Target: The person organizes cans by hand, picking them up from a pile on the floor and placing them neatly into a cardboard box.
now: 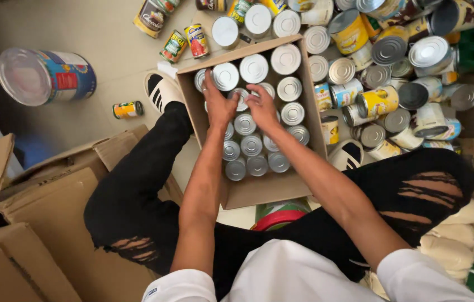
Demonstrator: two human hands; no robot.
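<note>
A person sits on the floor with legs in torn black trousers spread around an open cardboard box. Both hands reach down into the box, which is packed with upright tins showing their silver lids. The left hand lies on the left part of the box, fingers bent and pressed close together over a small tin that sits between the two hands. The right hand meets it from the right, fingers curled on the same tin; the hands hide most of it, so whether it is gripped or only touched is hard to tell. This tin lies in the middle of the box, toward the far left, just near of a row of larger tins along the far wall. Nearer in the box stand rows of smaller tins, touching one another.

To the right of the box, a loose heap of tins covers the floor, some upright, some on their sides, several with yellow labels. On the far left a big tin with a blue label lies on its side, and a small tin lies near it. Flattened brown cardboard boxes are stacked at the near left. A black and white slipper rests just left of the box.
</note>
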